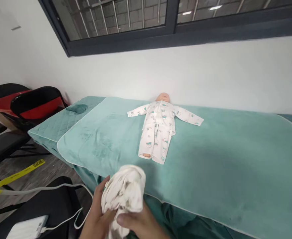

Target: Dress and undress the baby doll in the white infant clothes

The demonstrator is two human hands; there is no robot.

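Note:
In front of me, near the bed's front edge, I hold a bunched white cloth (126, 189), perhaps a garment; its folds hide its shape. My left hand (98, 212) wraps its left side, with the thumb against the folds. My right hand (141, 220) grips it from below right, thumb pressed on the fabric, the other fingers mostly hidden. Beyond them a baby doll (163, 97) lies on its back, head towards the wall. It wears a white printed top (159, 113) with sleeves spread wide and matching trousers (154, 142).
A green padded cover (217, 159) lies over the bed, with a face hole (77, 109) at its left end. Black and red chairs (40, 103) stand at left. A white power bank (28, 227) with a cable rests on a black seat (53, 202) close by. A window (170, 20) is above.

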